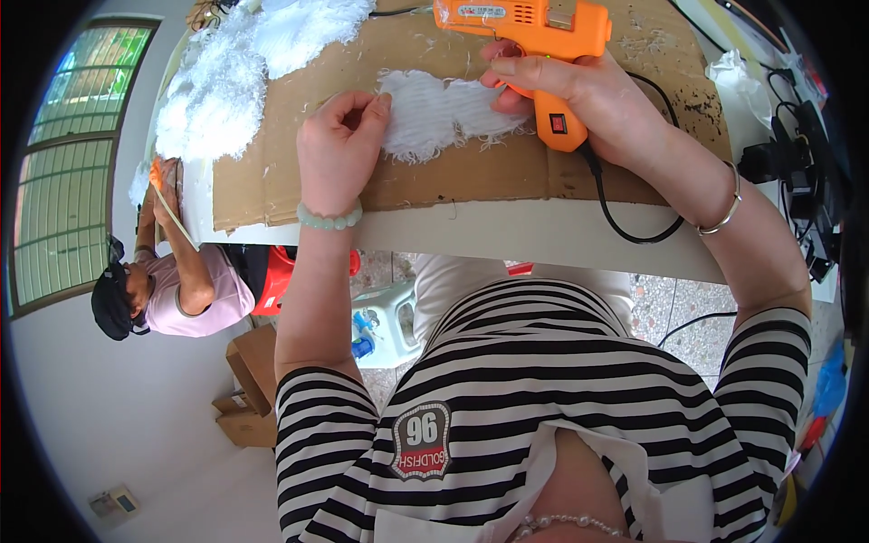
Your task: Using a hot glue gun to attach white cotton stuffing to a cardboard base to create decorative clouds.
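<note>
A piece of white, fringed, fluffy fabric [444, 113] lies flat on the brown cardboard [615, 185]. My left hand [339, 149] is closed at the fabric's left edge, thumb and fingers pinched on it. In my right hand [611, 104] is an orange hot glue gun [552, 38], gripped by the handle and pointing left above the cardboard. A small green light shows on its body, and a black cord hangs from the handle's base. The fingertips of my right hand come close to the fabric's right end; whether they touch it, I cannot tell.
White fluffy material [213, 109] is heaped at the far left of the cardboard. Black cables and plugs [783, 154] crowd the right side beside crumpled white tissue [740, 81]. Another person [195, 290] works at the left with an orange tool. A light plastic stool [389, 321] stands below the table.
</note>
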The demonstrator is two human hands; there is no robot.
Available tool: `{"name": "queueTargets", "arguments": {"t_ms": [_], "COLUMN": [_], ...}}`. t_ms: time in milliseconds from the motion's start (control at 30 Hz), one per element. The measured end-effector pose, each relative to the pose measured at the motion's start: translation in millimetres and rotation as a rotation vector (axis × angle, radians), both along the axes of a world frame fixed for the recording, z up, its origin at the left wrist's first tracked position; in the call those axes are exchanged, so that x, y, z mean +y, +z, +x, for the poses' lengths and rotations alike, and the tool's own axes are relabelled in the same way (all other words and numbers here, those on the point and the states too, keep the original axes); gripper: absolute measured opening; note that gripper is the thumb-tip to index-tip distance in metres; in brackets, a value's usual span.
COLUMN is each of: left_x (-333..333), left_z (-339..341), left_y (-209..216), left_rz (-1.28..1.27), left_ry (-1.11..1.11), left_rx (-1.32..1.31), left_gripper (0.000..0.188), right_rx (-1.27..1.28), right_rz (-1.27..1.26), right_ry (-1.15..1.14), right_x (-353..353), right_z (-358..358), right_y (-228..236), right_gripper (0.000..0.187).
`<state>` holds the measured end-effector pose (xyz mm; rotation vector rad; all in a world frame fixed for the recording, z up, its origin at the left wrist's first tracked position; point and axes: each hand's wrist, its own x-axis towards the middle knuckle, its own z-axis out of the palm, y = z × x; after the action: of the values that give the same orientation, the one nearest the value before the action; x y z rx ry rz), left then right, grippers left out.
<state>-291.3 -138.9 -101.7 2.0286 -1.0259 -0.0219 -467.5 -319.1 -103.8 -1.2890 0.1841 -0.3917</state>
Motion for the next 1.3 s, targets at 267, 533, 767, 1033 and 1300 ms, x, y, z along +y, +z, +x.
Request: {"name": "queueTargets", "arguments": {"t_ms": [267, 533, 767, 1033, 1300], "left_x": [1.1, 3.6, 2.3, -1.1, 3.8], "left_z": [1.8, 2.5, 5.3, 7.1, 3.6], "left_y": [-3.7, 0.5, -2.3, -3.7, 7.2], "left_rz": [0.161, 0.197, 0.167, 0.156, 0.163], "left_ry": [0.011, -0.019, -0.012, -0.005, 0.039], "left_rx": [-0.109, -0.201, -0.174, -0.125, -0.148], "left_gripper": [0.02, 0.02, 0.02, 0.021, 0.02], "right_rx": [0.027, -0.006, 0.014, -0.774, 0.036], "right_rz": [-0.023, 0.106, 0.072, -0.093, 0.136], "right_ry": [0.01, 0.134, 0.134, 0.383, 0.079], "right_x": [1.4, 0.6, 2.6, -19.0, 2.5], "right_z": [-1.1, 3.7, 5.1, 30.5, 3.6], "right_y": [-0.4, 9.1, 15.8, -26.8, 14.4], "right_gripper": [0.04, 0.013, 0.012, 0.011, 0.012]}}
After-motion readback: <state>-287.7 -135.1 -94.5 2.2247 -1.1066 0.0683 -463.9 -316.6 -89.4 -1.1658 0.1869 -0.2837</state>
